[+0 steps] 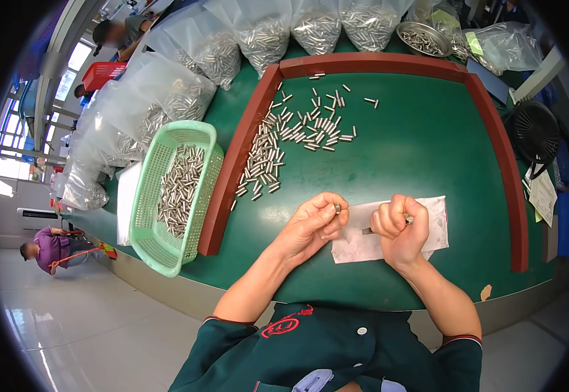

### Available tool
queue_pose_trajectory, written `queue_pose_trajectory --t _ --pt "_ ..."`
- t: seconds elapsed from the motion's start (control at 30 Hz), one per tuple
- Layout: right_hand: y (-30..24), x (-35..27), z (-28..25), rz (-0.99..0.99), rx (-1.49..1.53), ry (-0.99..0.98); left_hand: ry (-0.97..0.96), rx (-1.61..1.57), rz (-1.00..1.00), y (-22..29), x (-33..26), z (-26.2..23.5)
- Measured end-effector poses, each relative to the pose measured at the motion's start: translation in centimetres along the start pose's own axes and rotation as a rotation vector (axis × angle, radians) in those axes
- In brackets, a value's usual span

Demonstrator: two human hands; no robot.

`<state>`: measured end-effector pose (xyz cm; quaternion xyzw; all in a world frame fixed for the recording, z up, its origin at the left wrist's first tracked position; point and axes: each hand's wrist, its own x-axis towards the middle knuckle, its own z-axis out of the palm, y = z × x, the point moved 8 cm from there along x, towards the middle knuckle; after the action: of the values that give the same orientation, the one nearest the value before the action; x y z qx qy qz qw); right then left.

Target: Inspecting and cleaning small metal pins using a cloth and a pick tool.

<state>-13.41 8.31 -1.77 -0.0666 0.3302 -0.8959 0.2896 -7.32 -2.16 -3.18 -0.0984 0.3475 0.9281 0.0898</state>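
My left hand [312, 225] pinches a small metal cylinder [337, 209] between thumb and fingertips. Closed in a fist, my right hand [399, 230] grips a slim tool with a short dark metal tip [367, 230] poking out toward the left hand; most of it is hidden by the fingers. Beneath both hands lies a stained pale cloth [356, 252] on the green table [415, 144]. Loose metal cylinders [261, 160] are scattered beyond the left hand, inside a dark red wooden frame [372, 64].
Left of the frame, a light green plastic basket [142, 225] holds many metal cylinders. Clear bags [258, 42] of cylinders line the back and left. A metal bowl [421, 39] stands at the back right, near a black fan [534, 130]. Other people [52, 248] are farther left.
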Motion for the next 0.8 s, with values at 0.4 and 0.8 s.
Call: queue_pose_trajectory --t 0.4,0.8 --pt "0.0 0.1 0.1 0.003 -0.012 -0.004 0.065 -0.021 -0.062 0.1 -0.1 0.1" --pt "-0.1 0.3 0.1 0.017 -0.056 0.005 0.552 1.089 0.442 9.0 -3.5 -3.6"
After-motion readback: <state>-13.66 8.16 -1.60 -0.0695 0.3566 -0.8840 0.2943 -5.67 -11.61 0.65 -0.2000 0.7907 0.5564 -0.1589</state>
